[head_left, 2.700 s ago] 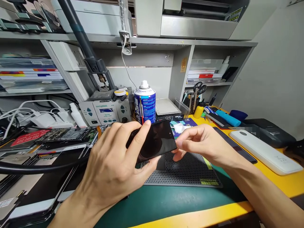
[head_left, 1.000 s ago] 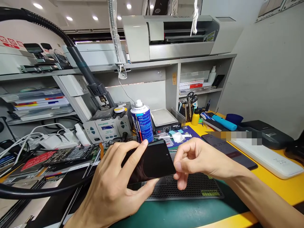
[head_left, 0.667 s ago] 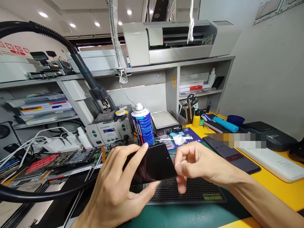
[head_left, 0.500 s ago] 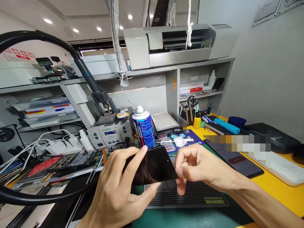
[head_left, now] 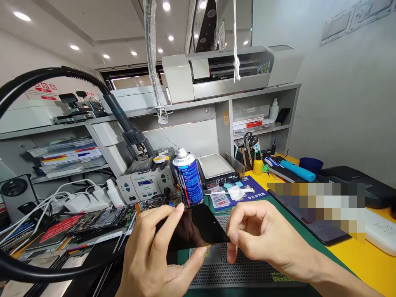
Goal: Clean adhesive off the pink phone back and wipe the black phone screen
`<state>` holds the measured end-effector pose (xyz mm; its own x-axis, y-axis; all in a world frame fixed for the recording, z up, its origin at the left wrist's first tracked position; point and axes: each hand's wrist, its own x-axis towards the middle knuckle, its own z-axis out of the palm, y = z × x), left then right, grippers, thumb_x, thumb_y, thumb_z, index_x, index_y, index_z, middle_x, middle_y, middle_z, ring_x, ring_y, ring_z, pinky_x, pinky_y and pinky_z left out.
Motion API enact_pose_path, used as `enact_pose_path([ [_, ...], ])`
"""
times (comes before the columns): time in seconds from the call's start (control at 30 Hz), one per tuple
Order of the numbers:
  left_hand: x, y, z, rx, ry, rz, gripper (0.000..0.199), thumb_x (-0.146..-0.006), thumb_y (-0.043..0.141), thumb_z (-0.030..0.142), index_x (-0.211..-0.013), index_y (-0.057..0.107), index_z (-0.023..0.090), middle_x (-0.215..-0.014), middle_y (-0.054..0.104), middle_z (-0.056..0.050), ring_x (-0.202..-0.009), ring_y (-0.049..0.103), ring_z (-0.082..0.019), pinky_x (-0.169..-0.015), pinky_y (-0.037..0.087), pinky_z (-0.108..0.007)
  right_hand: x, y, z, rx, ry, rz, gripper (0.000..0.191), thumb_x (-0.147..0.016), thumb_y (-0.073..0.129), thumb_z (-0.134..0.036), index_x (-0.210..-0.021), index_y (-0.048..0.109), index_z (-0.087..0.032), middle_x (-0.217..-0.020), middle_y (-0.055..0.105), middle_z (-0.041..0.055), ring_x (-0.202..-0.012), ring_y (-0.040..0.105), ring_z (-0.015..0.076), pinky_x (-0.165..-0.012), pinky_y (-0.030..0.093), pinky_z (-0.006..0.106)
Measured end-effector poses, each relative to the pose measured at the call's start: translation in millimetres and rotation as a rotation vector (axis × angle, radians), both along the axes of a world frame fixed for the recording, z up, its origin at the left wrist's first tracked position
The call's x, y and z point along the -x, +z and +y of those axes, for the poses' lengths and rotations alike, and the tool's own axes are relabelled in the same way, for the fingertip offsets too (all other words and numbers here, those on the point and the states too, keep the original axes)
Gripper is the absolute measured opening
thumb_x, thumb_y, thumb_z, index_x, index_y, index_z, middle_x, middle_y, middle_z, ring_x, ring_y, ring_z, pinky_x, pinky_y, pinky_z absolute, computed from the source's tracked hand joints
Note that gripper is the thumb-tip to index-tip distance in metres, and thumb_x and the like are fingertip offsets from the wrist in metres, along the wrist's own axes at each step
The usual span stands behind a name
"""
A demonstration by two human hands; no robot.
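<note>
A dark, glossy phone [head_left: 198,227] is held tilted above a black perforated mat [head_left: 238,272]. Around its left part wrap the fingers of my left hand [head_left: 154,251], with the thumb at the lower edge. My right hand [head_left: 256,231] is at the phone's right corner, thumb and forefinger pinched there; whether they grip the corner or something small is hidden. Behind the phone stands a blue spray can [head_left: 188,181] with a white cap.
A grey soldering station [head_left: 145,185] and circuit boards [head_left: 102,220] lie left. Behind are a hot plate [head_left: 216,167] and a shelf [head_left: 198,101] bearing a large machine. Another phone [head_left: 309,218] and a white device [head_left: 380,231] lie right. A black hose [head_left: 46,272] curves at lower left.
The view has tilted upward, so the background sits lower in the picture. Both hands still hold their places at the phone, which appears slightly flatter and lower.
</note>
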<state>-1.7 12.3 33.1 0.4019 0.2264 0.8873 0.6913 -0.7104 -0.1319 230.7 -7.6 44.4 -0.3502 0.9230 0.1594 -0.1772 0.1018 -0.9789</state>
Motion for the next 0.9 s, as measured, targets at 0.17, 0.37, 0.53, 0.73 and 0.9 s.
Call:
enact_pose_path([
  [0.17, -4, 1.7, -2, -0.024, 0.003, -0.036, 0.073, -0.069, 0.082, 0.015, -0.134, 0.050, 0.014, -0.108, 0.060, -0.013, -0.100, 0.060, -0.026, -0.089, 0.051, -0.042, 2, -0.4, -1, -0.026, -0.017, -0.004, 0.010, -0.067, 0.074, -0.032, -0.065, 0.064, -0.032, -0.063, 0.069, 0.0031, -0.061, 0.069, 0.0292, -0.062, 0.053, 0.044],
  [0.37, -8, 3.0, -2, -0.065, 0.004, -0.079, 0.068, -0.067, 0.083, 0.015, -0.128, 0.053, 0.012, -0.107, 0.059, -0.013, -0.096, 0.061, -0.025, -0.085, 0.052, -0.041, 5, 3.7, -2, -0.025, -0.042, 0.039, 0.011, -0.066, 0.071, -0.021, -0.065, 0.064, -0.029, -0.061, 0.067, 0.0011, -0.060, 0.069, 0.0255, -0.063, 0.054, 0.038],
  [0.53, -12, 3.8, 0, -0.147, 0.020, -0.086, 0.059, -0.065, 0.085, 0.015, -0.115, 0.058, 0.004, -0.103, 0.060, -0.015, -0.092, 0.062, -0.025, -0.081, 0.053, -0.040, 7, 0.9, -4, -0.051, -0.122, 0.026, 0.011, -0.070, 0.065, -0.016, -0.062, 0.063, -0.024, -0.059, 0.067, -0.0014, -0.056, 0.067, 0.0199, -0.059, 0.053, 0.030],
  [0.73, -13, 3.7, -1, -0.169, 0.041, -0.107, 0.057, -0.064, 0.085, 0.015, -0.113, 0.058, 0.003, -0.103, 0.061, -0.017, -0.091, 0.062, -0.025, -0.080, 0.053, -0.040, 9, 0.8, -5, -0.055, -0.129, 0.073, 0.009, -0.071, 0.069, -0.018, -0.063, 0.064, -0.021, -0.059, 0.067, -0.0017, -0.056, 0.065, 0.0172, -0.058, 0.050, 0.026],
  [0.9, -14, 0.1, 0, -0.160, 0.053, -0.123, 0.058, -0.064, 0.086, 0.016, -0.113, 0.058, 0.004, -0.102, 0.061, -0.017, -0.092, 0.062, -0.026, -0.082, 0.052, -0.042, 10, 2.2, -4, -0.062, -0.127, 0.116, 0.015, -0.075, 0.072, -0.025, -0.064, 0.063, -0.020, -0.059, 0.067, -0.0011, -0.056, 0.064, 0.0165, -0.059, 0.050, 0.026],
])
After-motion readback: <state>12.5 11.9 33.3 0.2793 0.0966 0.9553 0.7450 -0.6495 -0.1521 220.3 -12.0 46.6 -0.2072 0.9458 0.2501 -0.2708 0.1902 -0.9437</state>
